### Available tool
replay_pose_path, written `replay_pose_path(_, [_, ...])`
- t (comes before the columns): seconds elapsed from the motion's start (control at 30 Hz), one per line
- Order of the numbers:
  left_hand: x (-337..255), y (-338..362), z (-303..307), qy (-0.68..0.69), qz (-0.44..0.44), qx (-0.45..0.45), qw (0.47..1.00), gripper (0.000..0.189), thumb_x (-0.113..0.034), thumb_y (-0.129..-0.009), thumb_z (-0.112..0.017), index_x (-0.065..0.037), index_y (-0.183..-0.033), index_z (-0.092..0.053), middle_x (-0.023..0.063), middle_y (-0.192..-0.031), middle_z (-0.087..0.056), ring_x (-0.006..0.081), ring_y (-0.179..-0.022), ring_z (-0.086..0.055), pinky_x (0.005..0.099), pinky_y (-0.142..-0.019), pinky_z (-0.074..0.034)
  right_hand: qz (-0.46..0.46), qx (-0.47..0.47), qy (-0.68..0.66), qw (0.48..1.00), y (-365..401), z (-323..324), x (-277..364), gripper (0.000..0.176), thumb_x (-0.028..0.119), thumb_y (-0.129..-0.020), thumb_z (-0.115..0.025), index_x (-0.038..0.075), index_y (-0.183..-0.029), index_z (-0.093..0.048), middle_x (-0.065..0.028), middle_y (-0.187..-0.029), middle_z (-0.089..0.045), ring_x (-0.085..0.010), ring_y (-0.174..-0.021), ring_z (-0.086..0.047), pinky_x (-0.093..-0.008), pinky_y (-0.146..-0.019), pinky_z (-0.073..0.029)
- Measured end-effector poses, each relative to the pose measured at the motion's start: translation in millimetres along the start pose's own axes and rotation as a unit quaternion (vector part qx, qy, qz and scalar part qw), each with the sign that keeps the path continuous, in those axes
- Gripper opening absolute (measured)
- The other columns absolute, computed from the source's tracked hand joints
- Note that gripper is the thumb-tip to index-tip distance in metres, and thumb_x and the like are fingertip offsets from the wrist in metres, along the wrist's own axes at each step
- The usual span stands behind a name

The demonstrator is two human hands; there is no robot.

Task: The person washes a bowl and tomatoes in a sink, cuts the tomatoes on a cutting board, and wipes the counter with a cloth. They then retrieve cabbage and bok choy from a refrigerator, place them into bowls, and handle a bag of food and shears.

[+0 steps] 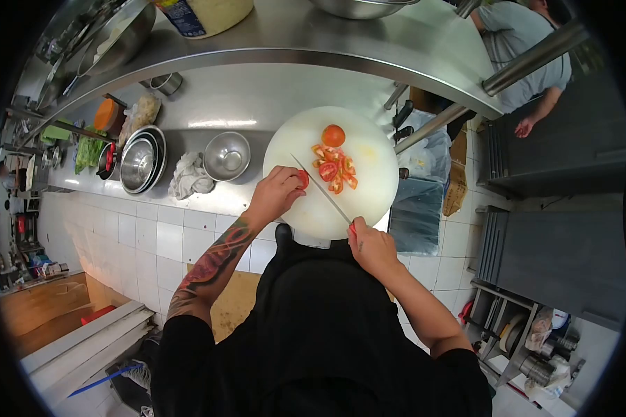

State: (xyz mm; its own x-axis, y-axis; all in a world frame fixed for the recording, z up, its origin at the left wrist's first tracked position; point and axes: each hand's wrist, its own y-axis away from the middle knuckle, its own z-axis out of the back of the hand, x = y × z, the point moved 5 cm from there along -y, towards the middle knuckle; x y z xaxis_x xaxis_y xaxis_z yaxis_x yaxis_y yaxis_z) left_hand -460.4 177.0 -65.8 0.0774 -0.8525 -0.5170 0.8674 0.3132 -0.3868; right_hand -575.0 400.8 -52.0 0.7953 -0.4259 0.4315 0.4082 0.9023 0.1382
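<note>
On the round white cutting board, my left hand is closed around a piece of tomato, its fingertips curled on the red flesh. My right hand grips the red handle of a kitchen knife. The blade lies diagonally over the board, its tip pointing up and left, close to the held tomato. Just right of the blade sit several cut tomato wedges. Above them rests a whole-looking tomato; its underside is hidden.
Left of the board stand a small steel bowl, a crumpled cloth and nested steel bowls. A steel shelf spans above the counter. Knives hang at the right, near a plastic-lined bin. Another person stands at upper right.
</note>
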Motion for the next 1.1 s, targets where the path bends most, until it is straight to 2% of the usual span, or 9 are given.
replay_pose_path(0.23, [7.4, 1.3, -6.3, -0.019, -0.028, 0.014, 0.999, 0.018, -0.012, -0.079, -0.078, -0.01, -0.094, -0.068, 0.0028, -0.105, -0.067, 0.0245, -0.098, -0.063, 0.0357, -0.081, -0.055, 0.014, 0.028, 0.021, 0.999, 14.9, 25.6, 14.0, 0.022, 0.02, -0.102, -0.053, 0.001, -0.094, -0.051, -0.0213, -0.069, -0.067, -0.0412, -0.06, -0.067, -0.0509, -0.054, -0.052])
replay_pose_path(0.3, [7.8, -0.6, -5.2, -0.02, -0.032, 0.019, 0.999, 0.018, -0.011, -0.079, -0.078, -0.01, -0.094, -0.068, 0.0028, -0.105, -0.067, 0.0243, -0.097, -0.064, 0.0356, -0.081, -0.055, -0.009, 0.053, 0.017, 0.998, 10.8, 22.2, 14.6, 0.021, 0.021, -0.102, -0.053, 0.001, -0.095, -0.05, -0.021, -0.068, -0.066, -0.0412, -0.061, -0.067, -0.0509, -0.056, -0.052])
replay_pose_path(0.4, [7.8, 0.2, -2.2, 0.006, -0.031, 0.004, 1.0, 0.017, -0.009, -0.08, -0.076, -0.01, -0.095, -0.069, 0.0029, -0.104, -0.068, 0.0238, -0.097, -0.065, 0.0357, -0.081, -0.056, -0.009, 0.053, -0.002, 0.999, -17.3, -16.9, 4.1, 0.021, 0.021, -0.103, -0.052, 0.002, -0.096, -0.05, -0.0207, -0.068, -0.066, -0.0417, -0.063, -0.067, -0.0519, -0.058, -0.052])
replay_pose_path(0.6, [16.8, 8.4, 4.0, 0.003, -0.063, 0.01, 0.998, 0.017, -0.008, -0.081, -0.077, -0.009, -0.096, -0.068, 0.0028, -0.105, -0.069, 0.024, -0.097, -0.066, 0.0345, -0.079, -0.057, 0.016, 0.073, -0.002, 0.997, -7.2, 19.4, 12.2, 0.022, 0.023, -0.102, -0.052, 0.002, -0.097, -0.049, -0.0215, -0.068, -0.067, -0.0435, -0.066, -0.067, -0.0531, -0.061, -0.053])
replay_pose_path(0.73, [18.7, 12.2, 6.4, 0.029, -0.073, 0.019, 0.997, 0.021, -0.004, -0.078, -0.076, -0.009, -0.097, -0.07, 0.0025, -0.104, -0.069, 0.0243, -0.096, -0.067, 0.0352, -0.079, -0.058, 0.003, 0.09, 0.022, 0.996, -11.0, 8.7, 6.3, 0.024, 0.024, -0.102, -0.054, 0.001, -0.097, -0.049, -0.0215, -0.068, -0.066, -0.0434, -0.066, -0.067, -0.0531, -0.061, -0.052])
replay_pose_path(0.83, [23.1, 15.5, 5.1, 0.038, -0.074, 0.005, 0.997, 0.022, -0.001, -0.076, -0.076, -0.009, -0.096, -0.071, 0.0021, -0.103, -0.07, 0.0247, -0.095, -0.067, 0.0357, -0.079, -0.058, 0.025, 0.068, -0.005, 0.997, -32.7, -11.3, -2.4, 0.025, 0.025, -0.101, -0.054, 0.001, -0.097, -0.05, -0.0214, -0.067, -0.066, -0.0433, -0.066, -0.067, -0.0539, -0.06, -0.052])
replay_pose_path(0.93, [24.4, 17.2, 4.2, 0.024, -0.077, -0.002, 0.997, 0.022, 0.001, -0.075, -0.074, -0.01, -0.094, -0.073, 0.0023, -0.102, -0.069, 0.024, -0.094, -0.067, 0.0343, -0.077, -0.058, 0.03, 0.071, -0.013, 0.997, -26.9, 16.7, 13.4, 0.024, 0.024, -0.101, -0.054, 0.001, -0.098, -0.05, -0.022, -0.067, -0.066, -0.0439, -0.067, -0.067, -0.0544, -0.061, -0.052])
replay_pose_path(1.0, [22.3, 16.6, 3.3, 0.013, -0.075, -0.012, 0.997, 0.021, 0.001, -0.075, -0.072, -0.01, -0.093, -0.073, 0.0026, -0.102, -0.069, 0.0233, -0.093, -0.067, 0.0333, -0.076, -0.059, -0.005, 0.103, 0.002, 0.995, -12.9, 26.0, 19.6, 0.023, 0.024, -0.102, -0.053, 0.001, -0.097, -0.05, -0.0222, -0.068, -0.066, -0.0442, -0.067, -0.068, -0.0539, -0.064, -0.053])
replay_pose_path(1.1, [20.9, 17.2, 3.3, 0.018, -0.067, -0.021, 0.997, 0.022, 0.0, -0.075, -0.072, -0.011, -0.094, -0.073, 0.0014, -0.101, -0.07, 0.0226, -0.092, -0.067, 0.0333, -0.075, -0.059, -0.018, 0.099, -0.008, 0.995, -11.0, -2.3, 11.7, 0.024, 0.024, -0.102, -0.053, 0.001, -0.096, -0.051, -0.0222, -0.067, -0.066, -0.0439, -0.066, -0.068, -0.0534, -0.064, -0.053])
